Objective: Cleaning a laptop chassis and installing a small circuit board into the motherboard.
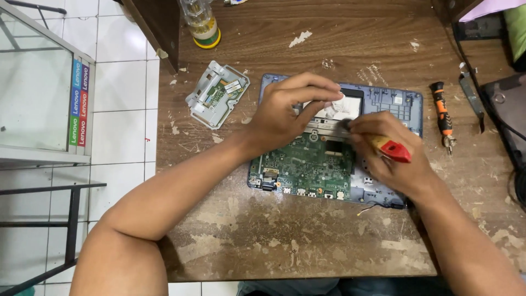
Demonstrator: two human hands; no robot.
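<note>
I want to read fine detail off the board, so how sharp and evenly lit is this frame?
Head view: even, soft light; the green circuit board is fairly sharp; the right hand with its red-handled tool is slightly blurred; the left hand shades the white part beneath; bright tiled floor at left, no harsh glare.

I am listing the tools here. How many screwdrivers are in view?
2. One yellow-red screwdriver is in the right hand, over the opened laptop. One orange-black screwdriver lies on the table, right of it. Others may be hidden.

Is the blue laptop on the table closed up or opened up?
Opened up. The blue laptop shell has no cover, so its green circuit board shows, and both hands work inside it.
</note>
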